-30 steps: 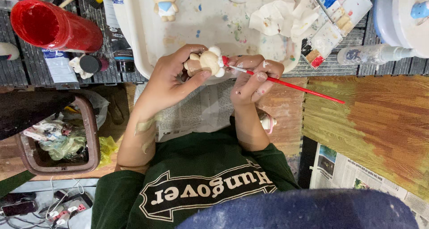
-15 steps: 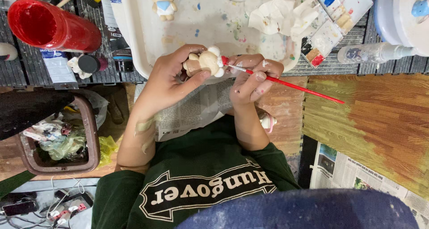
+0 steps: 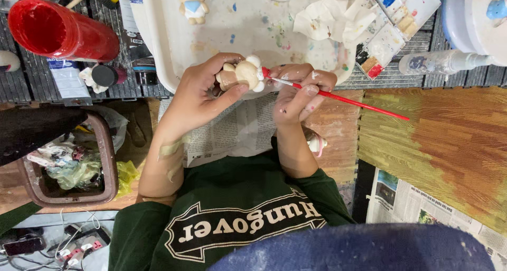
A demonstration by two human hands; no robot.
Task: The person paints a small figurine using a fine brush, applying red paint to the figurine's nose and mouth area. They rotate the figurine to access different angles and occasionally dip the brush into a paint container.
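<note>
My left hand (image 3: 198, 94) grips a small beige and white clay figurine (image 3: 242, 73) over the near rim of a paint-spattered white tray (image 3: 237, 22). My right hand (image 3: 298, 94) holds a thin red paintbrush (image 3: 348, 99). Its tip touches the figurine's right side and its handle points away to the right. Both hands are close together above a sheet of newspaper (image 3: 237, 131) on my lap.
A painted blue-and-cream figurine (image 3: 193, 1) stands on the tray, beside crumpled tissue (image 3: 327, 20). A paint palette (image 3: 398, 22) lies at the upper right, with a small clear bottle (image 3: 438, 62) below it. A red cup (image 3: 58, 30) lies at the upper left. A brown waste bin (image 3: 68, 165) sits at the lower left.
</note>
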